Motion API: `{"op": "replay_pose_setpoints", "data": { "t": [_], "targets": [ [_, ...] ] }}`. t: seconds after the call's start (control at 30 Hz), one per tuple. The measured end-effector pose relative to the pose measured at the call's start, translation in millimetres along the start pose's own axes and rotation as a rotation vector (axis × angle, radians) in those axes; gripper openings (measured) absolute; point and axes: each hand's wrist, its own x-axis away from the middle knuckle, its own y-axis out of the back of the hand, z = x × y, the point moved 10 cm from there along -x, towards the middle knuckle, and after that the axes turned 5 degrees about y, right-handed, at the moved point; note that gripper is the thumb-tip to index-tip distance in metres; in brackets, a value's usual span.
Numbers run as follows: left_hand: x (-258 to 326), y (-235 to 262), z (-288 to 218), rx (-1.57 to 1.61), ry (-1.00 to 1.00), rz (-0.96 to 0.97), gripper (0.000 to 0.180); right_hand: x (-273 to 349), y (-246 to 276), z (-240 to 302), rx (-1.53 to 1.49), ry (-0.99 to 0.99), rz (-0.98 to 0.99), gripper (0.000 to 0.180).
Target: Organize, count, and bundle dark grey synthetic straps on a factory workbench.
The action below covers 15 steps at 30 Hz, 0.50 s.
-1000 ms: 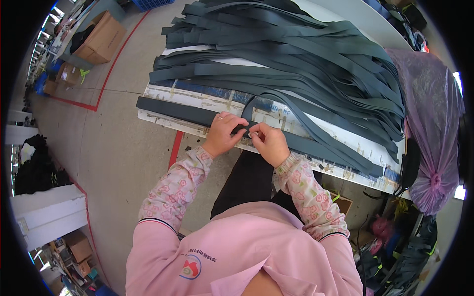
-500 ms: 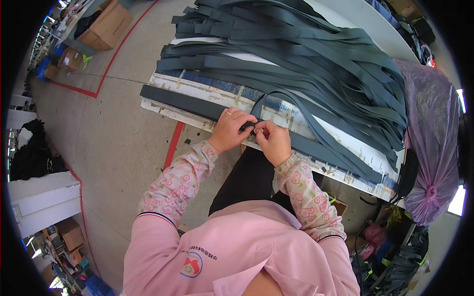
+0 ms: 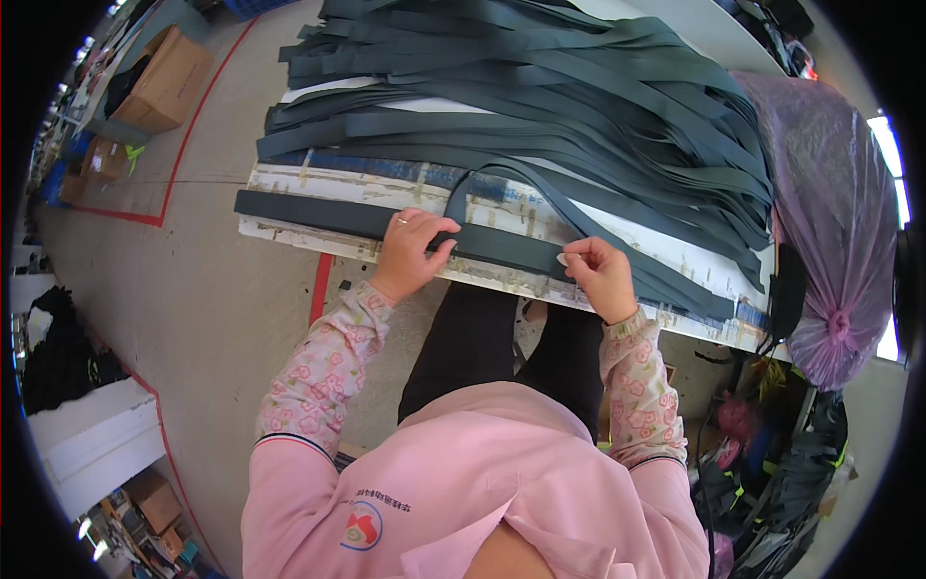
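Behind the near edge of the worn, paint-scuffed worktop (image 3: 318, 183) we see a large heap of dark grey straps (image 3: 579, 87) spread across it and trailing off its far side. At the right end hangs a tied purple plastic bag (image 3: 830, 241), bulging and knotted low. On the grey concrete floor (image 3: 193, 309) a red painted line (image 3: 198, 116) marks off a bay, where an open cardboard box (image 3: 169, 82) sits. A white bench (image 3: 92, 449) stands at lower left, with dark cloth (image 3: 58, 357) just beside it.
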Motion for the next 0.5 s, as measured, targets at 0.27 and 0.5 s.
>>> {"op": "replay_pose_setpoints", "data": {
  "t": [0.27,0.5],
  "targets": [
    [-1.7,-0.1,-0.2,0.025,-0.024,0.06,0.029,36.0,50.1,-8.2,0.215,0.079,-0.047,0.009],
    [-1.9,-5.0,0.8,0.033,-0.009,0.082,0.036,37.8,46.2,11.6,0.382,0.197,-0.105,0.007]
  ]
}}
